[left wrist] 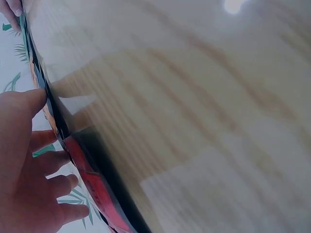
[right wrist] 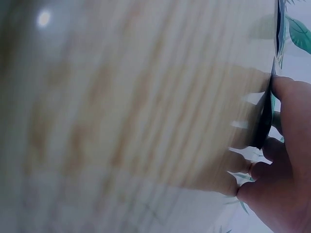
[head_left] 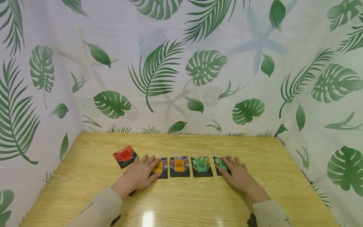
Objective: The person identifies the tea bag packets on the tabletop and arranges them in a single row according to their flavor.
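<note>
Four flat packets form a row across the table in the head view. My left hand [head_left: 140, 175] rests on the leftmost one, an orange-labelled packet [head_left: 164, 168], with thumb and fingers extended and partly covering it. To its right lie another orange-labelled packet [head_left: 180, 166] and a green-labelled packet [head_left: 202, 166]. At the row's right end, my right hand [head_left: 238, 175] touches a second green-labelled packet [head_left: 219, 162], its fingers over the right side. A further packet [left wrist: 99, 187], red and black, lies partly hidden under my left hand and wrist.
A separate red-and-black packet [head_left: 125, 156] lies askew, up and left of my left hand. The wooden table [head_left: 193, 201] ends at the back against a white leaf-print cloth [head_left: 170, 119], which also hangs along both sides.
</note>
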A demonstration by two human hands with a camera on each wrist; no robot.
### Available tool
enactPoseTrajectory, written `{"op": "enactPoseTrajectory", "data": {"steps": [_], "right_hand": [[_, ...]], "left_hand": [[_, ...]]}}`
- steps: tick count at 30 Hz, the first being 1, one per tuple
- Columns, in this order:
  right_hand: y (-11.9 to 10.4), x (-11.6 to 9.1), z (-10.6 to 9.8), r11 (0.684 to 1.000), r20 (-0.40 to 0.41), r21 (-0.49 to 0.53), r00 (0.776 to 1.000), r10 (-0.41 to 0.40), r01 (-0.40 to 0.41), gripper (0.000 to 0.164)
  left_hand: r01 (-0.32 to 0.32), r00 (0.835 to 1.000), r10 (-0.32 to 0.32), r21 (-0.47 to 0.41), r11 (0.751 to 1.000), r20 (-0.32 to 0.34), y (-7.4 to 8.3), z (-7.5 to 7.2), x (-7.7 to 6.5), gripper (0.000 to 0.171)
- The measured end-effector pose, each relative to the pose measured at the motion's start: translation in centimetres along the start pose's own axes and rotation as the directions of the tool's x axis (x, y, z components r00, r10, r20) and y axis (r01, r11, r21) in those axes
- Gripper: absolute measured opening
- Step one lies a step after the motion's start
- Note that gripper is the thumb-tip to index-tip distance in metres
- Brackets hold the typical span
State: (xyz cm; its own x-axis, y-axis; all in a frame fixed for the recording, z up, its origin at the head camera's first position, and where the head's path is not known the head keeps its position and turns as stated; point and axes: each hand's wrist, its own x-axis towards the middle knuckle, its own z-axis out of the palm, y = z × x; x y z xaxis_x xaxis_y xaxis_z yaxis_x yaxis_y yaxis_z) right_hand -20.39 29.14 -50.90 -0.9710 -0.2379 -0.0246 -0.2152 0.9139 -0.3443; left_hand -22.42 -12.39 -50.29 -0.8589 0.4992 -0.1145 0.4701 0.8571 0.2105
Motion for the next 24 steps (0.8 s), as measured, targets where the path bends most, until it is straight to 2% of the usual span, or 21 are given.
{"op": "enactPoseTrajectory", "data": {"steps": [24], "right_hand": [[0.13, 0.1, -0.06, 1.0, 0.009, 0.016, 1.0, 0.01, -0.01, 0.065]], "left_hand": [[0.007, 1.0, -0.007, -0.013, 1.0, 0.007, 0.24, -0.23, 0.49, 0.066]]}}
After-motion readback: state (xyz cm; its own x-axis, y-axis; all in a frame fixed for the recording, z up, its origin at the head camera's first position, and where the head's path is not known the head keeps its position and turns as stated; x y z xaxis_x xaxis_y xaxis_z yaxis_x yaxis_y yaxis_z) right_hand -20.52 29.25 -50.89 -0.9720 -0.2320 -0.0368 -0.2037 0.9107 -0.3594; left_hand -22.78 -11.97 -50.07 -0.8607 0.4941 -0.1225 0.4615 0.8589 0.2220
